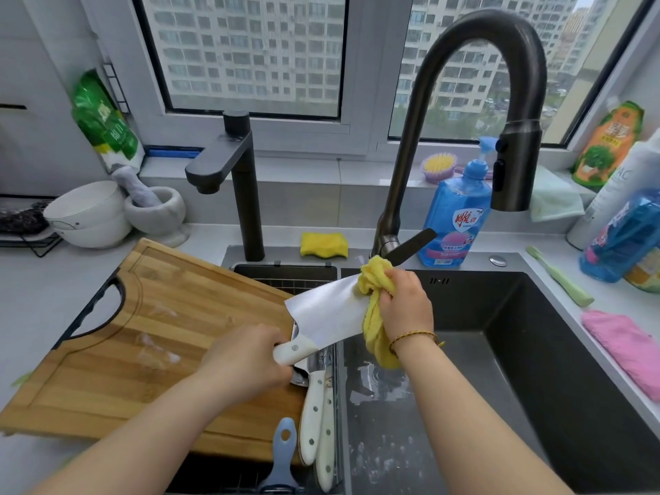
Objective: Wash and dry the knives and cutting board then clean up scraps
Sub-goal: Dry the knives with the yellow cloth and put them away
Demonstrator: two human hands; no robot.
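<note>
My left hand (246, 362) grips the white handle of a cleaver (326, 312), holding its broad blade flat over the sink divider. My right hand (405, 305) clutches a yellow cloth (375, 330) bunched against the blade's far end. Two more white-handled knives (316, 419) lie on the drain rack below the cleaver. The wooden cutting board (150, 337), with wet smears on it, rests on the counter and overlaps the left sink basin. A blue peeler (284, 455) lies at the board's near corner.
The dark sink basin (500, 369) on the right holds wet residue. A tall black faucet (464, 119) arches above it, with a smaller tap (239, 180) to the left. Blue dish soap (457, 216), a yellow sponge (323, 244), white bowls (89, 212), a mortar (157, 209) and a pink cloth (625, 348) ring the sink.
</note>
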